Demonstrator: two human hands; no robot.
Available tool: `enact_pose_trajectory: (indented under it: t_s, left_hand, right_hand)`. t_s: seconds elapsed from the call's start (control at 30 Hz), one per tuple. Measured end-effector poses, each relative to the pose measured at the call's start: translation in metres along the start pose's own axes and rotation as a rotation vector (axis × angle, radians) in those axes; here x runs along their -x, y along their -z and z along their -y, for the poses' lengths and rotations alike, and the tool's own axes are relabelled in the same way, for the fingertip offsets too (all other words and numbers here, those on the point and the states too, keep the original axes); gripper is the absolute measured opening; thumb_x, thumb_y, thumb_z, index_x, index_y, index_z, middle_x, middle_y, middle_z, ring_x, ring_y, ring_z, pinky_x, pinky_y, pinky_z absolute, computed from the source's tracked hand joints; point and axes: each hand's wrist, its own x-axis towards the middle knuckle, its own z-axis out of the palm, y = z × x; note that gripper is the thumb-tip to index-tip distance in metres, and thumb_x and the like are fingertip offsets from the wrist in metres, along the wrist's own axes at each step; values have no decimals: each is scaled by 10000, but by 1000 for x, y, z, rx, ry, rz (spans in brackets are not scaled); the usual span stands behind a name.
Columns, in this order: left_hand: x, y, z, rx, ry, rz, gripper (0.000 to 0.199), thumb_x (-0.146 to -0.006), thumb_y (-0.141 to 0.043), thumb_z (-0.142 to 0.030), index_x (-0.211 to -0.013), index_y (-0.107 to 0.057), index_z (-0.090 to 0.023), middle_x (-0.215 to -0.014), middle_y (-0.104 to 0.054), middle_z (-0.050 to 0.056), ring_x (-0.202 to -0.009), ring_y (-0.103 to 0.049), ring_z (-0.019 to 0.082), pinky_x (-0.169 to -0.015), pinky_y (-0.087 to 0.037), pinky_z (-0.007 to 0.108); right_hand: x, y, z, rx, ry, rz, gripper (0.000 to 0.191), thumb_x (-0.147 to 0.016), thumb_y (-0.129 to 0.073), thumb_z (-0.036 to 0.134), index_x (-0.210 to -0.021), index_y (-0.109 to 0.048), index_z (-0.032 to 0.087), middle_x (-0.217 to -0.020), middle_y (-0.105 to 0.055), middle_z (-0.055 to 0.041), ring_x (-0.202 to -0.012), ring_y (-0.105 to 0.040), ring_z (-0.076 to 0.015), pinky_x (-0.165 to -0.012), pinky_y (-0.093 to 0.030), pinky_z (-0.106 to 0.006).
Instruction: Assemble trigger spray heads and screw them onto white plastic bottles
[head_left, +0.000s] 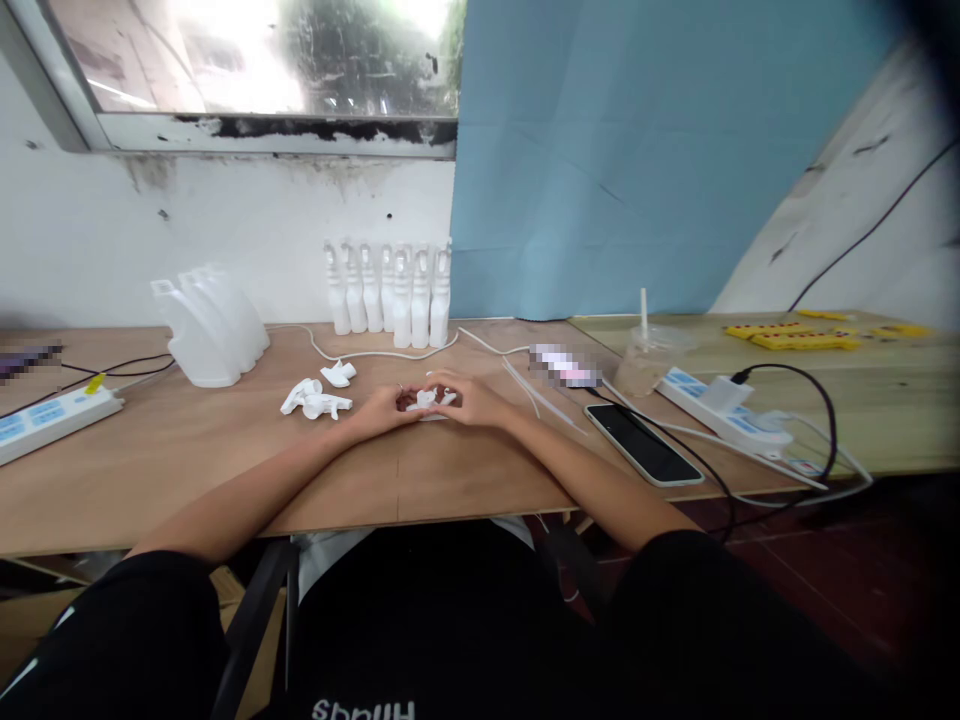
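My left hand (pixel 386 412) and my right hand (pixel 472 402) meet at the middle of the table, fingers curled round a few white plastic spray heads (pixel 426 398). The thumbs come close together on the near side; the far fingers arch over the pieces and partly hide them. It is hard to see how firmly each hand grips. To the left of my left hand lie loose white trigger spray heads (pixel 315 400), with a single one (pixel 339 374) a little farther back.
White spray bottles (pixel 402 300) stand by the wall, with translucent jugs (pixel 210 330) to their left. Rightward lie clear tubes (pixel 544 395), a lit phone (pixel 566 367), a dark phone (pixel 643 443), a plastic cup (pixel 641 365) and a power strip (pixel 724 415). Cables cross the table. Another power strip (pixel 56 420) lies left.
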Motion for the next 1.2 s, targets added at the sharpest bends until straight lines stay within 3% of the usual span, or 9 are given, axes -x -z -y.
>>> enact_pose_trajectory:
  t_s: [0.13,0.27,0.37,0.7,0.93,1.07,1.2]
  left_hand:
    - [-2,1,6,32,-66,-31,540,-765,-693,-489,-1164,-517,-171,-918,-683,45,-784,-624,174,-674,-487,265]
    - [1,5,5,-198,-161,-39,388,-829,-625,-476,-1089,-556,-196,-909,-668,36,-780,-615,180,-735,-485,300]
    - [2,8,4,-285,-205,-3,382,-835,-620,-481,-1096,-575,-205,-925,-670,36,-803,-623,190,-755,-475,301]
    - [3,10,2,-255,-184,-4,385,-830,-611,-517,-1047,-616,-198,-904,-684,29,-806,-633,177,-767,-472,268]
    - [3,10,3,-287,-151,-7,401,-833,-602,-525,-1066,-582,-199,-909,-680,36,-823,-644,192,-758,-472,275]
    - [3,10,5,-304,-188,4,414,-851,-591,-513,-1118,-594,-195,-937,-689,40,-811,-638,181,-767,-467,272]
    - [3,8,7,-310,-219,1,409,-869,-578,-495,-1145,-603,-194,-974,-692,51,-820,-637,178,-763,-464,269]
  right_hand:
    - [-1,-3,-2,8,-102,50,321,-787,-706,357,-1032,-601,180,-915,-643,-48,-811,-599,-179,-742,-486,-290]
    - [-2,-5,-5,-4,-76,70,285,-790,-703,356,-1003,-628,181,-951,-645,-55,-836,-594,-183,-777,-479,-303]
    - [-2,-5,-6,-22,-72,48,275,-789,-699,352,-996,-648,177,-940,-650,-56,-821,-598,-180,-763,-482,-302]
    - [-2,-7,0,26,-87,5,227,-768,-703,325,-932,-647,178,-871,-661,-38,-782,-606,-166,-708,-482,-267]
    - [-3,-9,4,187,-12,40,279,-790,-640,244,-1056,-597,170,-991,-651,-83,-849,-599,-203,-782,-474,-319]
    - [-4,-10,6,162,-21,41,335,-774,-640,210,-1103,-589,177,-1043,-643,-83,-924,-594,-216,-839,-468,-342]
    - [-5,-9,6,73,-44,81,365,-771,-640,187,-1133,-596,180,-1020,-627,-62,-874,-581,-189,-822,-476,-325]
